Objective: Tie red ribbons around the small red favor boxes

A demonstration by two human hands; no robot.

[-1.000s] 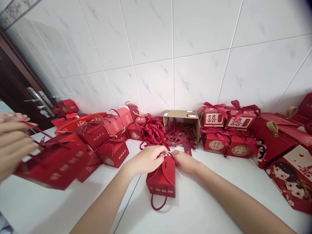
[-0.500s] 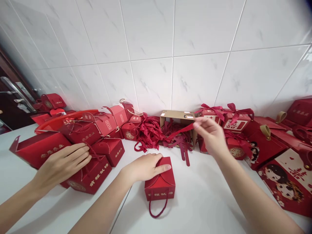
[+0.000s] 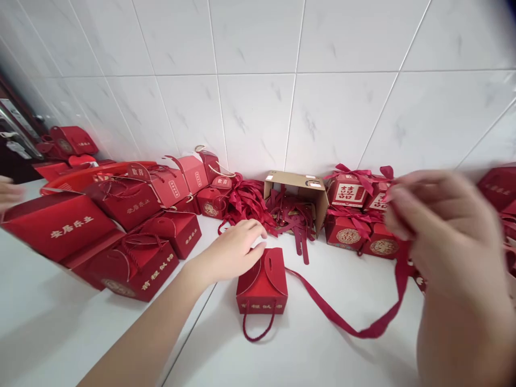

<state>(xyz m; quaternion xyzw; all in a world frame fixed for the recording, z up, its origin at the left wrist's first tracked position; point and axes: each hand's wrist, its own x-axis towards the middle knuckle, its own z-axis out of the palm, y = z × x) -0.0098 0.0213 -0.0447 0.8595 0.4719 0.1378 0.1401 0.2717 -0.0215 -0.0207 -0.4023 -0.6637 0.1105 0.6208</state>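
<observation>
A small red gift box with a dark red cord handle hanging at its front stands upright on the white table. My left hand hovers by the box's back left corner, thumb apart from the fingers, holding nothing; I cannot tell whether it touches the box. Raised at the right and blurred, my right hand is closed on one end of a red ribbon. The ribbon sags over the table, and its other end reaches the box's right side. Behind lie a pile of red ribbons and dark red straps.
An open cardboard box holds the straps against the tiled wall. Red gift boxes crowd the left, one with its lid up. Ribbon-tied boxes are stacked at the right. Another person's hand shows at the left edge.
My right hand has drawn the ribbon out of the pile, toward me and to the right. My left hand has loosened off the box top. The other person's hand has moved away left.
</observation>
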